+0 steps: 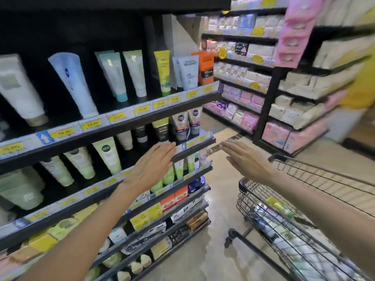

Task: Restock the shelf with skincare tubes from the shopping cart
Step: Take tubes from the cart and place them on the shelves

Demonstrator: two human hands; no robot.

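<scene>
A black store shelf (121, 126) on the left holds upright skincare tubes (73, 84) in white, blue, green and yellow on several levels. My left hand (151, 167) is flat and empty, fingers stretched toward the edge of the second level near the grey tubes (182, 126). My right hand (245, 159) is also flat and empty, held over the aisle floor above the front of the black wire shopping cart (304, 230). Blurred tubes and bottles (280, 207) lie in the cart's basket.
Lower shelf levels carry boxed soaps (174, 199) and small packs. Across the aisle, another black rack (263, 110) holds pink and white packages. Someone in yellow (361, 86) stands at the far right. The beige floor (213, 250) lies between shelf and cart.
</scene>
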